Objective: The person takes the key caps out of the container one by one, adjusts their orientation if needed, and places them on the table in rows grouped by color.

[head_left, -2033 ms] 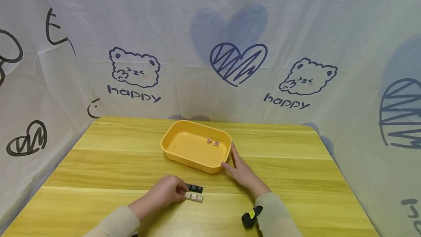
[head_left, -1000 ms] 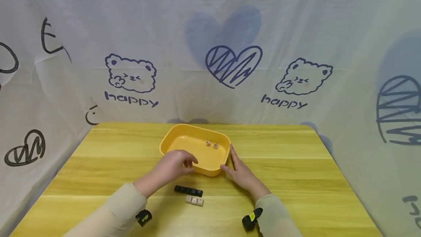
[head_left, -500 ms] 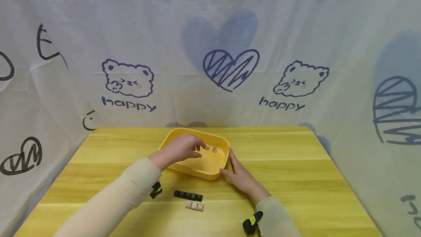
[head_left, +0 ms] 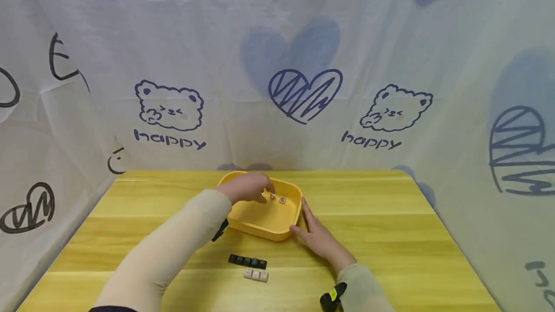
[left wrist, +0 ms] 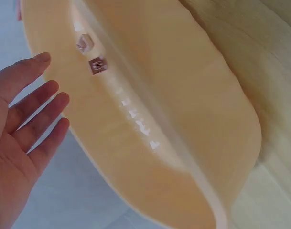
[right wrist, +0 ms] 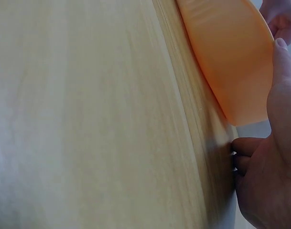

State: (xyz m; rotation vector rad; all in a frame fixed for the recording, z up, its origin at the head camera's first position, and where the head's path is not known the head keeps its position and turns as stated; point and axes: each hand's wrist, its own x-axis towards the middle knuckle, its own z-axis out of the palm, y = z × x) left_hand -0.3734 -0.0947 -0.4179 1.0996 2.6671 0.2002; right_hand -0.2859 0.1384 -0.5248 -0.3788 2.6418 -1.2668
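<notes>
My left hand [head_left: 252,188] is above the yellow plastic tray [head_left: 270,235], near two small pinkish keycaps lying inside. One keycap [head_left: 282,200] sits upright with a dark pattern; the other keycap [head_left: 272,197] lies tipped, close to my fingertips. In the left wrist view the left hand [left wrist: 21,129] has its fingers spread and nothing between them, apart from both keycaps. My right hand [head_left: 318,237] touches the tray's near right corner, the thumb on the front side and the fingers along the right side. In the right wrist view, its thumb [right wrist: 282,62] meets the rim.
On the wooden table [head_left: 381,254], a row of several black keycaps [head_left: 247,261] lies in front of the tray. Just nearer is a row of three white keycaps [head_left: 256,275]. A printed cloth [head_left: 243,124] hangs behind the table.
My left hand has moved from the keycap rows up over the tray, toward the pinkish keycaps inside. My right hand has stayed at the tray's corner.
</notes>
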